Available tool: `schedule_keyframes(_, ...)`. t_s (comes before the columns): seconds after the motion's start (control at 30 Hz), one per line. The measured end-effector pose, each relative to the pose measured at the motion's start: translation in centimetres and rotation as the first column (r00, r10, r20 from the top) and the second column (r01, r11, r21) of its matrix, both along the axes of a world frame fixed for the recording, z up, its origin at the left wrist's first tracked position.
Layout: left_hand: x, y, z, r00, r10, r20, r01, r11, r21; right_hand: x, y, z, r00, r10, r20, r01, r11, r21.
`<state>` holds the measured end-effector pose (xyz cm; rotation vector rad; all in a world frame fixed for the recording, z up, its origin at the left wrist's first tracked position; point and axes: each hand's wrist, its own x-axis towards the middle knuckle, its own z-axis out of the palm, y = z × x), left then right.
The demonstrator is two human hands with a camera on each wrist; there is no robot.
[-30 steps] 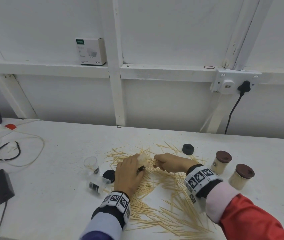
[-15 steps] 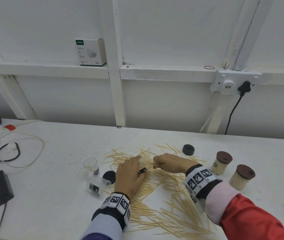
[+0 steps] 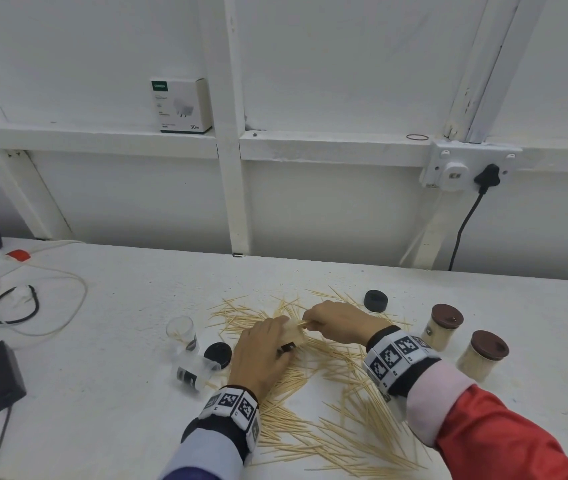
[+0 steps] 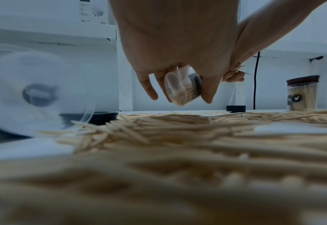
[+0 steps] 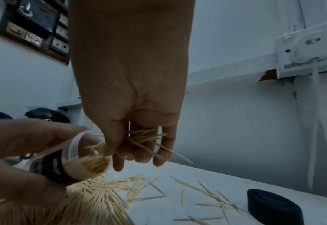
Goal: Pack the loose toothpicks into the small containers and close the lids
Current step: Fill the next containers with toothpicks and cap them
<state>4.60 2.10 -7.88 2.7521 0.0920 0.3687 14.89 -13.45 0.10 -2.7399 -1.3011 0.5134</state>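
Between our hands: one clear container (image 5: 77, 161), tilted, gripped by our left hand (image 3: 262, 355); our right hand (image 3: 338, 322) pinches toothpicks (image 5: 139, 140) at its mouth.

The head camera is looking down and forward across the white table (image 3: 109, 306) toward the wall. Each wrist camera is sitting low and close, peering along its hand; both are catching the held container (image 4: 181, 89) (image 5: 81, 161) and scattered toothpicks (image 3: 327, 410).

Left hand (image 3: 262, 355) around a tilted container (image 3: 291, 336), right hand (image 3: 339, 322) pinching toothpicks (image 3: 305, 323) at its mouth.
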Motion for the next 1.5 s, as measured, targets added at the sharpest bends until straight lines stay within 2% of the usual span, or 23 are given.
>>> schedule_keyframes(0.2, 0.1, -0.2, 0.2, 0.999, -0.032, -0.015, 0.031, 0.999, -0.035, 0.1, 0.7, 0.3, 0.999, -0.009, -0.039, 0.009, 1.0, -0.001)
schedule_keyframes(0.4, 0.0, -0.3, 0.5, 0.999, -0.031, -0.014, 0.031, 0.998, -0.059, 0.3, 0.4, 0.7, 0.946, -0.08, -0.313, 0.141, 0.974, 0.176)
schedule_keyframes(0.47, -0.1, -0.3, 0.6, 1.0, -0.024, -0.015, 0.023, 0.997, -0.068, 0.5, 0.1, 0.8, 0.929, -0.094, -0.359, 0.185, 0.956, 0.228)
schedule_keyframes(0.63, -0.2, -0.4, 0.7, 1.0, -0.021, -0.021, 0.02, 0.997, -0.069, 0.7, -0.3, 0.6, 0.941, -0.116, -0.317, 0.242, 0.887, 0.393)
schedule_keyframes(0.83, -0.3, -0.5, 1.0, 0.999, -0.029, -0.029, 0.026, 0.994, -0.103, 0.5, 0.1, 0.2, 0.946, -0.114, -0.304, 0.254, 0.843, 0.473)
schedule_keyframes(0.97, -0.2, -0.5, 1.2, 0.999, -0.024, -0.032, 0.02, 0.992, -0.123, 0.2, 0.1, 0.0, 0.91, -0.146, -0.389, 0.342, 0.796, 0.5)
schedule_keyframes(1.17, -0.2, -0.5, 1.1, 0.999, -0.011, -0.037, 0.006, 0.993, -0.119, 0.5, -0.2, -0.3, 0.827, -0.175, -0.535, 0.498, 0.67, 0.551)
schedule_keyframes(1.23, -0.2, -0.4, 1.0, 0.999, -0.01, -0.043, 0.005, 0.992, -0.124, 0.5, -0.2, -0.4, 0.824, -0.178, -0.538, 0.505, 0.66, 0.556)
schedule_keyframes(1.4, -0.2, -0.4, 1.0, 0.999, -0.029, -0.031, 0.025, 0.99, -0.135, 0.1, 0.1, -0.9, 0.874, -0.162, -0.459, 0.438, 0.672, 0.597)
schedule_keyframes(1.5, -0.2, -0.5, 1.0, 0.999, -0.02, -0.036, 0.015, 0.991, -0.132, 0.1, -0.1, -0.7, 0.862, -0.139, -0.488, 0.453, 0.642, 0.619)
